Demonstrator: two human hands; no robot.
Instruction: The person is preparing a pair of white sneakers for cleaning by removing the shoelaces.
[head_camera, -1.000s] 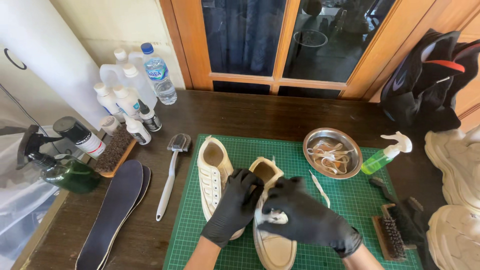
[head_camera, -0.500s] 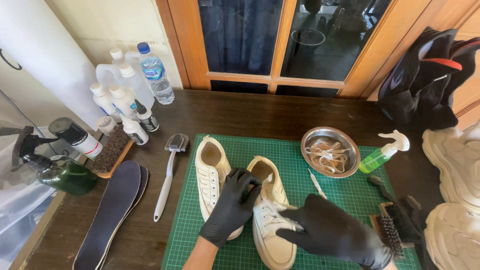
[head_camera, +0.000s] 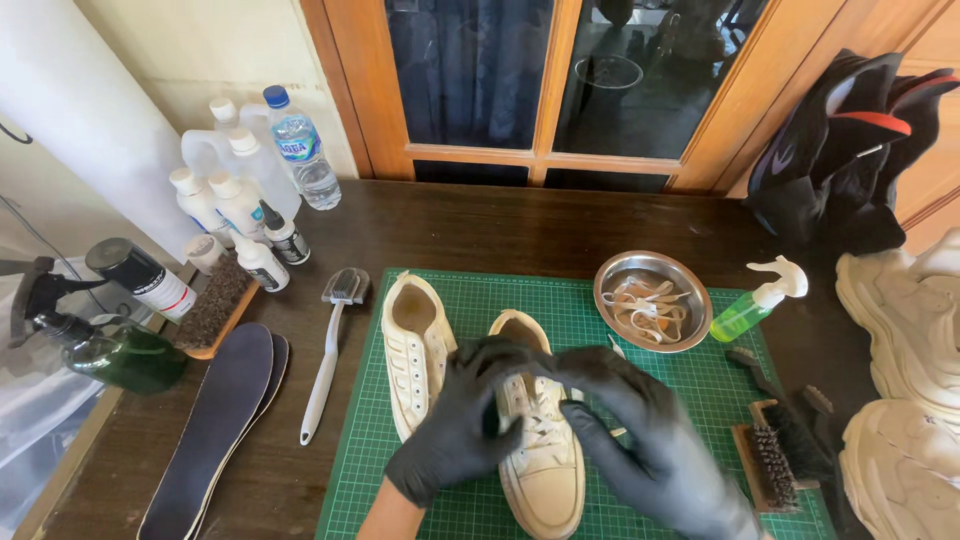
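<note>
- The left hand in a black glove (head_camera: 465, 420) grips the side of the laced cream leather sneaker (head_camera: 540, 440), fingers curled over its opening.
- The right hand in a black glove (head_camera: 645, 440) rests against the same sneaker's other side, fingers spread rather than closed.
- That sneaker lies toe-toward-the-person on the green gridded cutting mat (head_camera: 640, 330), just beside the unlaced cream sneaker (head_camera: 415, 350).
- A round steel bowl of white laces (head_camera: 652, 300) sits near the mat's far right corner.
</note>
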